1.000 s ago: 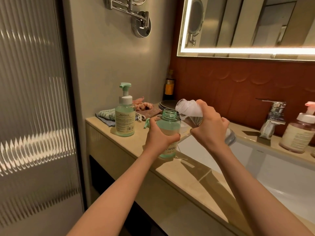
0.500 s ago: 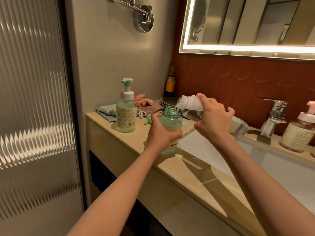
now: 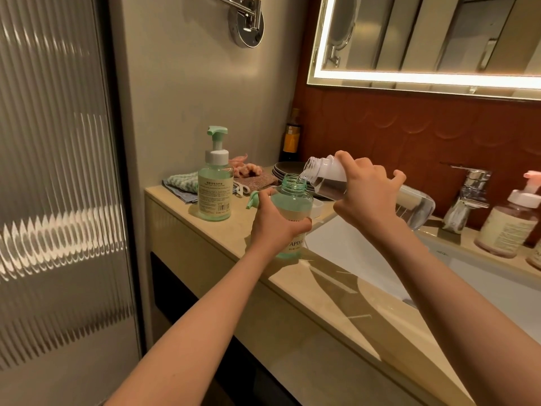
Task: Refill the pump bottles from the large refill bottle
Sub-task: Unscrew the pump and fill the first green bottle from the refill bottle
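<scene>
Nearest the camera, the person's left hand [image 3: 278, 227] is wrapped around the body of the open green bottle [image 3: 292, 200], which stands on the counter [image 3: 222, 238] at the rim of the basin [image 3: 351, 253]. The right hand [image 3: 367, 196] grips the refill bottle [image 3: 323, 174] around its middle. Over the last second that clear bottle has been tipped further and brought across, so its mouth now sits just above the green bottle's threaded neck and a thin stream seems to be falling in. Pouring into this first bottle looks to have only just begun. How full it is cannot be read, since the left hand and the label cover most of it. A small green piece [image 3: 252, 202] pokes out beside the left thumb, perhaps the removed pump, though it is too hidden to say. Further back a second green pump bottle [image 3: 215, 191] stands capped, and the pink pump bottle [image 3: 510, 227] far right is cut off by the frame edge.
</scene>
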